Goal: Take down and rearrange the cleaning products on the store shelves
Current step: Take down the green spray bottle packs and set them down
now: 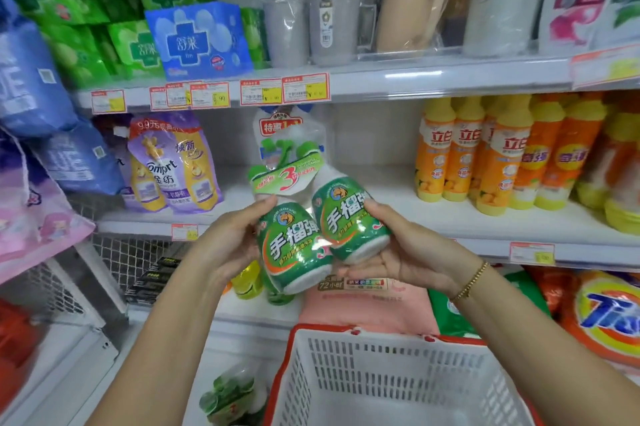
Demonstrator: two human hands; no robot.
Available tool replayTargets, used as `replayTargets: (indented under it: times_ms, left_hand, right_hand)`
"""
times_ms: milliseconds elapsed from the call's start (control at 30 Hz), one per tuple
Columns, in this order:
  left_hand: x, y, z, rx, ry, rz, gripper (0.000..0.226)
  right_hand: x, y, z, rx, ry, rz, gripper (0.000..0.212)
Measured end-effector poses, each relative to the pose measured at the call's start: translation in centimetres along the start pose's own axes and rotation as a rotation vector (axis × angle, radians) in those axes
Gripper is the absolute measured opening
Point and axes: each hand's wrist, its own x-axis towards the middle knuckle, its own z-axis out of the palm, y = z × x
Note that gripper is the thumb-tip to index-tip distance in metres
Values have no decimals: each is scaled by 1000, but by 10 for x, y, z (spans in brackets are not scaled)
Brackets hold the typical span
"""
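Note:
I hold a bundled pack of green-and-white cleaner bottles (pixel 313 228) in front of the middle shelf (pixel 381 197), tilted with the caps pointing up and away. My left hand (pixel 228 238) grips the left bottle from the side. My right hand (pixel 401 249) cups the right bottle from below and the side. A similar wrapped pack with a blue-and-white bottle (pixel 289 135) stands behind on the middle shelf.
A white basket with a red rim (pixel 391 377) sits below my arms. Orange and yellow dish-soap bottles (pixel 491 155) fill the shelf's right; purple softener pouches (pixel 176 162) stand left. Grey jugs (pixel 311 31) and green and blue packets (pixel 197 38) line the upper shelf. Detergent bags (pixel 602 315) lie lower right.

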Motion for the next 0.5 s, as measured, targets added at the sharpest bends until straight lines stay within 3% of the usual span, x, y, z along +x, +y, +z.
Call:
replayTargets:
  times_ms: [133,167,233,367,500]
  left_hand:
    - [11,3,17,208,54,193,26]
    - [15,3,23,277,40,248,28]
    - [25,3,38,348,15,326,31]
    - [55,-6,65,445,-62,403,37]
    - [93,-10,76,588,-92,466,51]
  right_hand:
    - [4,-3,-34,-277,-4,-187,58]
    - [3,-9,-40,-401,56,-282,54]
    - [3,-23,-49,-569,188,-419,68]
    - [23,-32,-67,-913,413,-475,85]
    - [43,-30,-91,-1005,664,-562,80]
